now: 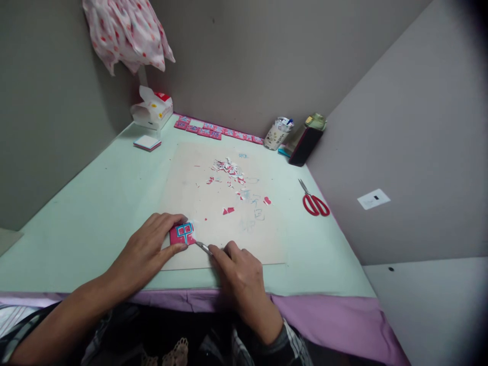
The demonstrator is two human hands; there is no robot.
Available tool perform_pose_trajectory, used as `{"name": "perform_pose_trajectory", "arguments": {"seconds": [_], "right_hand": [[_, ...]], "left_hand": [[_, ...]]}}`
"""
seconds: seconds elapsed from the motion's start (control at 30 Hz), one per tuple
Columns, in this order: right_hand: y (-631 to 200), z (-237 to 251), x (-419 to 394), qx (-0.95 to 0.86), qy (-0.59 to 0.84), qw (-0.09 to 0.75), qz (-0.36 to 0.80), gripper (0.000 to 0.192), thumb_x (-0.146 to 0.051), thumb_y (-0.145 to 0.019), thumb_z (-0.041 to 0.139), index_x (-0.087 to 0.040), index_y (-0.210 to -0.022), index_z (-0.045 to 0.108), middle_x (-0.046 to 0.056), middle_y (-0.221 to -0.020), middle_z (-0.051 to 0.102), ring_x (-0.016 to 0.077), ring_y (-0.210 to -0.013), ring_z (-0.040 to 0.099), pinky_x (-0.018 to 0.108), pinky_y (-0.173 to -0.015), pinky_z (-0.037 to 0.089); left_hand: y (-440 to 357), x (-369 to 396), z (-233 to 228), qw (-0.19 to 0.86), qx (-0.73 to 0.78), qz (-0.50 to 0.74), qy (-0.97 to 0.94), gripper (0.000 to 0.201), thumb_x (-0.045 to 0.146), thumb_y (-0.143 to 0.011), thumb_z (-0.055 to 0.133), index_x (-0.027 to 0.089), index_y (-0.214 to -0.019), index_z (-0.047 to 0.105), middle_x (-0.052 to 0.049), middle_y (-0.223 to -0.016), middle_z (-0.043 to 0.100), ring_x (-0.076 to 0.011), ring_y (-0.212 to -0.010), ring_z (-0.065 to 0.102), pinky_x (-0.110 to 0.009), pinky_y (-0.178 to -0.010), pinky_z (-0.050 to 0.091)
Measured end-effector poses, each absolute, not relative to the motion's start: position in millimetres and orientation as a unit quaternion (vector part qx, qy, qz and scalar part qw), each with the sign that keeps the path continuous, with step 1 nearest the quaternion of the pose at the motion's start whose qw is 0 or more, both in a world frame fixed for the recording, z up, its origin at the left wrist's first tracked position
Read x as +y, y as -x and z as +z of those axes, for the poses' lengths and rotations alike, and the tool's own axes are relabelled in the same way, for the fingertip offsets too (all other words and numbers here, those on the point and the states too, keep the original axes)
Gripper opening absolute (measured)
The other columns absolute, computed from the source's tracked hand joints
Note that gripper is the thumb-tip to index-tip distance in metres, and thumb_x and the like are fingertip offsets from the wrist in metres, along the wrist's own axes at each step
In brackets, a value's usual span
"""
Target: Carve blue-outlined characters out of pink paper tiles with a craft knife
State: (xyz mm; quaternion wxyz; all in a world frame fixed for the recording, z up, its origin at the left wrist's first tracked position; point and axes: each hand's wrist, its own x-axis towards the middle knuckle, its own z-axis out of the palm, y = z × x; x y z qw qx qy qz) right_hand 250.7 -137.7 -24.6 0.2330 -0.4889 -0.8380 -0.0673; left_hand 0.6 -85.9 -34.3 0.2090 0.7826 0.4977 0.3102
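My left hand (154,244) pins a small pink card (176,235) by its upper and lower edges, thumb below and fingers above. Blue lines forming a character are drawn on the card, and white shows along its right side. In my right hand (241,267) is a slim craft knife (205,247), gripped like a pen, its tip at the card's lower right corner. Both lie over a pale cutting board (213,254). Pink and white paper scraps (229,168) are heaped farther up the board, with several loose pieces nearer my right hand.
Red-handled scissors (315,203) lie at the right. Along the back edge are rows of pink character cards (206,131), a pen cup (278,134) and a dark phone-like slab (305,146). A card stack (147,143) and open white box (152,113) stand back left.
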Motion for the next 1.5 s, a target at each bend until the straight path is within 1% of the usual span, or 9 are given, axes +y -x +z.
{"name": "perform_pose_trajectory", "arguments": {"seconds": [0.1, 0.27, 0.43, 0.63, 0.93, 1.13, 1.3, 1.5], "right_hand": [[-253.2, -22.8, -136.9, -0.847, 0.474, 0.234, -0.058, 0.031, -0.014, -0.112, 0.042, -0.021, -0.127, 0.069, 0.002, -0.083, 0.061, 0.0168, -0.066, 0.048, 0.033, -0.060, 0.029], [-253.1, -22.7, -134.9, -0.845, 0.466, 0.256, -0.064, 0.032, -0.016, -0.114, 0.040, -0.022, -0.122, 0.071, 0.002, -0.080, 0.059, 0.0168, -0.066, 0.046, 0.033, -0.060, 0.029], [-251.6, -23.3, -134.1, -0.849, 0.468, 0.238, -0.056, 0.029, -0.016, -0.112, 0.044, -0.022, -0.126, 0.070, 0.002, -0.081, 0.059, 0.0170, -0.068, 0.047, 0.033, -0.061, 0.031], [-248.7, -22.6, -131.0, -0.850, 0.467, 0.234, -0.064, 0.027, -0.015, -0.111, 0.047, -0.023, -0.123, 0.070, 0.001, -0.080, 0.059, 0.0170, -0.066, 0.045, 0.033, -0.060, 0.030], [-251.0, -18.7, -132.7, -0.854, 0.469, 0.222, -0.053, 0.034, -0.010, -0.110, 0.041, -0.022, -0.125, 0.068, 0.002, -0.081, 0.059, 0.0174, -0.067, 0.047, 0.033, -0.060, 0.031], [-246.3, -19.6, -128.4, -0.860, 0.468, 0.194, -0.060, 0.031, -0.008, -0.105, 0.050, -0.024, -0.127, 0.067, 0.001, -0.083, 0.058, 0.0172, -0.068, 0.047, 0.032, -0.060, 0.032], [-250.8, -18.2, -129.5, -0.860, 0.468, 0.193, -0.060, 0.033, -0.007, -0.104, 0.051, -0.024, -0.127, 0.068, 0.002, -0.083, 0.059, 0.0172, -0.067, 0.047, 0.032, -0.060, 0.032], [-244.5, -17.6, -122.5, -0.859, 0.469, 0.193, -0.067, 0.029, -0.010, -0.104, 0.053, -0.025, -0.123, 0.070, 0.001, -0.081, 0.057, 0.0169, -0.066, 0.042, 0.032, -0.060, 0.029]], "left_hand": [[3.3, -84.8, -34.2, 0.229, 0.493, 0.305, -0.782, 0.035, 0.050, -0.101, 0.060, 0.029, -0.130, 0.061, -0.004, -0.119, 0.069, -0.0286, -0.111, 0.065, -0.042, -0.098, 0.052], [6.5, -83.5, -36.9, 0.245, 0.484, 0.309, -0.781, 0.034, 0.049, -0.103, 0.059, 0.030, -0.131, 0.061, -0.004, -0.122, 0.069, -0.0282, -0.113, 0.065, -0.043, -0.100, 0.051], [6.7, -83.9, -37.7, 0.255, 0.481, 0.314, -0.778, 0.035, 0.050, -0.102, 0.059, 0.031, -0.131, 0.061, -0.004, -0.123, 0.070, -0.0287, -0.114, 0.065, -0.044, -0.102, 0.051], [7.0, -83.1, -37.1, 0.261, 0.485, 0.311, -0.774, 0.035, 0.051, -0.101, 0.060, 0.031, -0.130, 0.061, -0.005, -0.121, 0.069, -0.0291, -0.113, 0.065, -0.045, -0.101, 0.052], [8.3, -81.8, -37.9, 0.264, 0.476, 0.308, -0.780, 0.035, 0.050, -0.102, 0.059, 0.032, -0.132, 0.061, -0.004, -0.125, 0.070, -0.0286, -0.116, 0.064, -0.044, -0.102, 0.051], [8.3, -82.6, -36.5, 0.259, 0.478, 0.314, -0.778, 0.035, 0.050, -0.101, 0.059, 0.031, -0.130, 0.062, -0.004, -0.122, 0.071, -0.0293, -0.114, 0.065, -0.045, -0.101, 0.052], [8.1, -82.9, -37.1, 0.268, 0.485, 0.305, -0.774, 0.035, 0.048, -0.101, 0.058, 0.031, -0.131, 0.062, -0.005, -0.124, 0.071, -0.0296, -0.116, 0.065, -0.045, -0.102, 0.052], [7.1, -81.7, -37.7, 0.261, 0.475, 0.315, -0.779, 0.034, 0.048, -0.102, 0.060, 0.032, -0.132, 0.061, -0.003, -0.123, 0.070, -0.0282, -0.115, 0.065, -0.043, -0.101, 0.052]]}}
